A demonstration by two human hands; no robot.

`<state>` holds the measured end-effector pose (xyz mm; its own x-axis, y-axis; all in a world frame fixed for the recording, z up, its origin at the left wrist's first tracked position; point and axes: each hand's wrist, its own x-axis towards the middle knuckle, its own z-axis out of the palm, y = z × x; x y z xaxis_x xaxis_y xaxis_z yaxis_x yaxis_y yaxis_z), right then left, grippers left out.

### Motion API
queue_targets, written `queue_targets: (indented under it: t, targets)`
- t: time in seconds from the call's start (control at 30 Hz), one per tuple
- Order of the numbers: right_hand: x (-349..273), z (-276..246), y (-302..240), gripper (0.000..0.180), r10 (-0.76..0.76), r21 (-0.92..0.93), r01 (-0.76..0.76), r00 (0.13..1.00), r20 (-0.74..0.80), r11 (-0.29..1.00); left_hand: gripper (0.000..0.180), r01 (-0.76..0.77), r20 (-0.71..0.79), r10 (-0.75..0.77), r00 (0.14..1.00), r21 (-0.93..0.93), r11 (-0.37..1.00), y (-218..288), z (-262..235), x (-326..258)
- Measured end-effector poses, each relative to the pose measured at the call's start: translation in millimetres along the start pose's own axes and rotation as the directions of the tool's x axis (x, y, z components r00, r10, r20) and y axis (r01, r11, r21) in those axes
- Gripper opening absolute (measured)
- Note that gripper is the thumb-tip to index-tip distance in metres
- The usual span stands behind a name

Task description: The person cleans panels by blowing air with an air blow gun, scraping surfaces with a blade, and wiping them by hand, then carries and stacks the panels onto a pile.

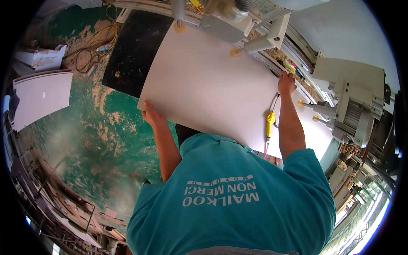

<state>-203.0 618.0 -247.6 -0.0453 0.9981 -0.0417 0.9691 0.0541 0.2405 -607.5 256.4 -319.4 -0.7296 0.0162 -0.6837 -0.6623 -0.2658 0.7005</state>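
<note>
White panel [212, 76] | spread between both hands; near corner clamped in left hand [154, 117]; far edge met by right hand [287, 84], grip cannot be told | yellow air tool [270, 121] seen bodyward of right hand | probably best kept flat, steadied evenly

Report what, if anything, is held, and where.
The left grip holds the pale panel by its near-left corner; the right grip is at the far edge, its hold unclear.

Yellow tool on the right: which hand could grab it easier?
Probably the right hand: it is much closer to the yellow tool. The left hand is farther off, at the white board's left corner.
</note>
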Motion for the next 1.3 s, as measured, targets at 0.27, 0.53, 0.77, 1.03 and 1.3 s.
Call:
queue_targets:
  t: [0.27, 0.53, 0.77, 1.03, 1.3]
  targets:
    - [1, -3, 0, 0.02, -0.02, -0.011, 0.02, 1.0, -0.006, 1.0, 0.046, -0.043, -0.012, 0.043, 0.999, 0.014, 0.999, 0, 1, 1]
    - [1, -6, 2, 0.019, -0.023, -0.019, 0.023, 0.999, -0.024, 1.0, 0.044, -0.009, -0.054, 0.011, 0.999, 0.036, 0.999, 1, 9, 2]
    - [10, -17, 2, 0.02, -0.051, -0.02, 0.051, 0.999, 0.012, 0.999, 0.051, 0.015, -0.04, -0.011, 0.999, 0.114, 0.993, -20, -4, 24]
    - [105, 2, -50, 0.038, -0.519, 0.033, 0.521, 0.852, -0.069, 0.853, 0.066, -0.442, 0.306, 0.366, 0.879, 0.811, 0.383, 16, -23, -11]
    - [-135, 27, 39, 0.074, -0.065, 0.523, 0.12, 0.99, -0.121, 0.844, 0.066, -0.978, 0.916, -0.401, -0.012, -0.095, -0.188, -40, -6, -130]
